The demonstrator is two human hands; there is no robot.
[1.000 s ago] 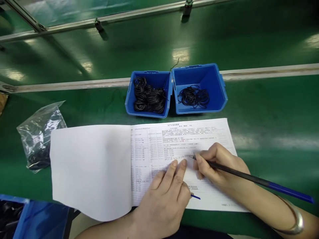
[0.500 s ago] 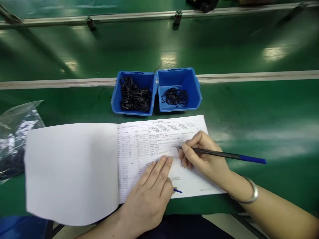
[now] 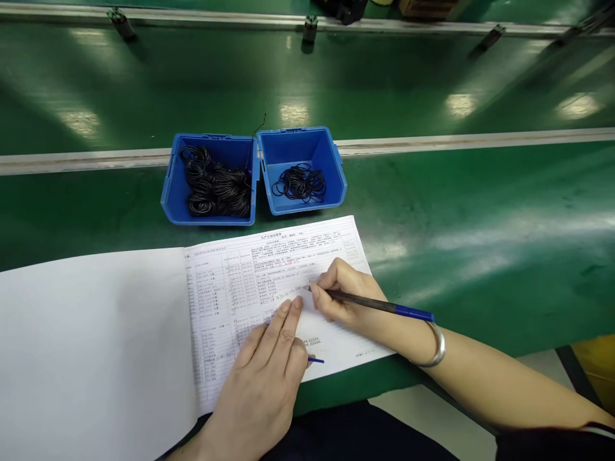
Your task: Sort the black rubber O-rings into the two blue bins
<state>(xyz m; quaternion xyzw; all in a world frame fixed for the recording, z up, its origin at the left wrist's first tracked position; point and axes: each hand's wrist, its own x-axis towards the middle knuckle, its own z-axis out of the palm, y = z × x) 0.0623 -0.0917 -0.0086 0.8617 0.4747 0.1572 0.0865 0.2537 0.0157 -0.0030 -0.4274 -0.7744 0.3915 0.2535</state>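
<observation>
My right hand [image 3: 350, 296] holds a dark pen [image 3: 369, 301] with a blue end, its tip on a printed sheet [image 3: 336, 346] beside a short handwritten line. My left hand [image 3: 269, 365] lies flat on the sheet, fingers stretched out and pressing it down. By the left thumb a thin blue tip [image 3: 316, 360] pokes out; the rest of it is hidden under the hand, so I cannot tell whether it is gripped. The sheet belongs to a bound pad whose white page [image 3: 96, 346] is folded over to the left.
Two blue bins [image 3: 169, 192] [image 3: 339, 169] stand side by side behind the pad, with coiled black cables [image 3: 221, 189] in the left one and a smaller bundle [image 3: 302, 182] in the right. A pale strip [image 3: 432, 142] crosses the green table [image 3: 456, 224]. Small cylindrical parts [image 3: 310, 29] stand farther back.
The view has shifted right, so the bins, pad and hands appear farther left. The clear bag at the left has left the view. The pen stays in my right hand, and the handwriting looks longer.
</observation>
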